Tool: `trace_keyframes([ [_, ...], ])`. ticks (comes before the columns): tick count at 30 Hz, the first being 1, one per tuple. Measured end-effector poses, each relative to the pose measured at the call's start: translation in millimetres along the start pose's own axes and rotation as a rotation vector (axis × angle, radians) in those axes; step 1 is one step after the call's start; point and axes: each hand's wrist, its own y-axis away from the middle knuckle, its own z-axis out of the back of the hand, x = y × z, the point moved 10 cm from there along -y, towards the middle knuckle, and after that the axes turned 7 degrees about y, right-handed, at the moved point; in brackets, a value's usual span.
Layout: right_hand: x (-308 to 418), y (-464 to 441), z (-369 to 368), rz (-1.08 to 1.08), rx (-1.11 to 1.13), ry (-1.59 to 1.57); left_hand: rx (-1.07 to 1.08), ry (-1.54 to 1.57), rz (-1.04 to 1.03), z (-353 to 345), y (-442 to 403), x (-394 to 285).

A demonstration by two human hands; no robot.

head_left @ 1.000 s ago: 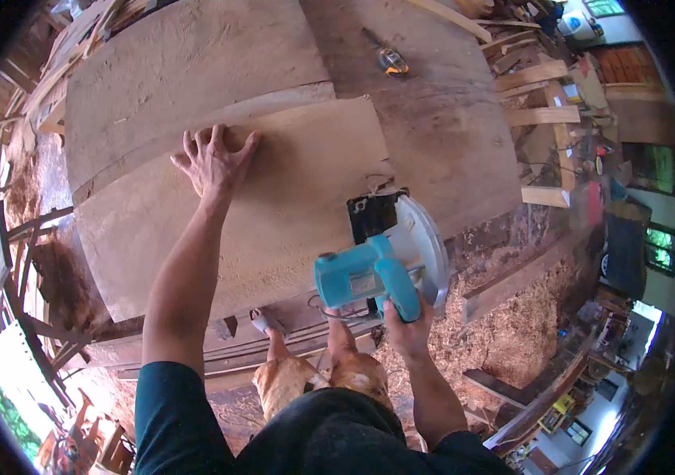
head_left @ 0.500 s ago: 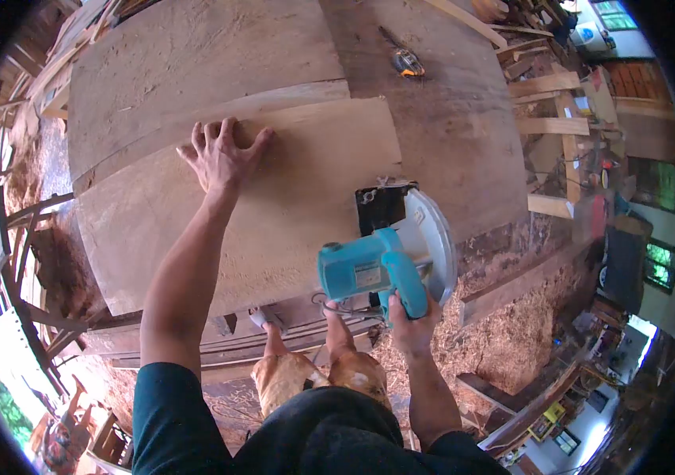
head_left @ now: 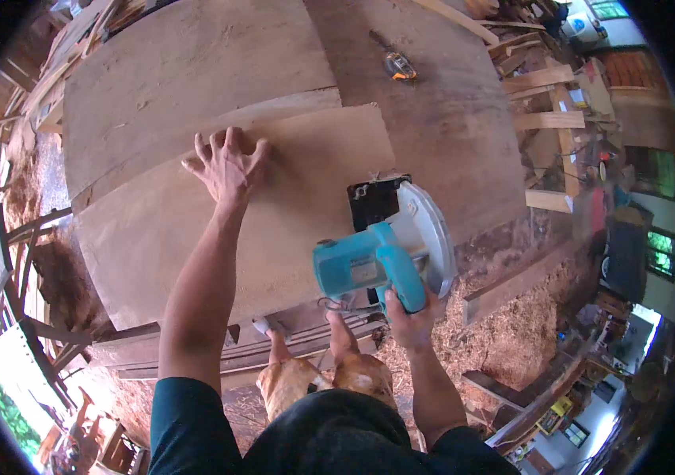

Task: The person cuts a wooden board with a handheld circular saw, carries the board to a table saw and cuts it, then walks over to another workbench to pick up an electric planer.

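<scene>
Right grip (head_left: 411, 323) clasps saw (head_left: 357, 263); left grip (head_left: 230, 174) spreads on panel (head_left: 317, 162) left of saw. Weak pressure could let panel shift.

Looks like a woodworking shop, judging by the wood shavings (head_left: 503, 348) strewn right of lower centre, the lengths of timber (head_left: 547, 120) jumbled at upper right, the broad wooden sheets (head_left: 306, 198) filling the upper middle and the teal circular saw (head_left: 357, 265) near the centre.
</scene>
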Motion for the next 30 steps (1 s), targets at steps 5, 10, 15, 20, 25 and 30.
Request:
trace_keyframes([
  [5,16.8,-9.5,-3.2,0.035,-0.024,0.056,-0.013,0.015,0.002,7.9,-0.3,-5.7],
  [10,19.2,-21.3,-7.7,0.061,-0.009,0.097,-0.128,-0.013,-0.041,12.5,1.3,-8.8],
  [15,42.8,-34.1,-14.3,0.028,-0.010,0.050,-0.025,0.009,-0.001,10.0,-2.2,-7.6],
  [20,37.3,-43.3,-20.3,0.010,0.025,0.073,-0.036,-0.006,-0.005,10.9,-1.1,-7.4],
  [25,32.1,-52.5,-24.7,0.037,-0.007,0.028,-0.054,0.028,-0.005,10.6,-0.4,-6.3],
  [30,41.3,-65.5,-31.8,0.079,0.018,0.022,-0.037,0.020,0.010,12.3,-1.5,-5.7],
])
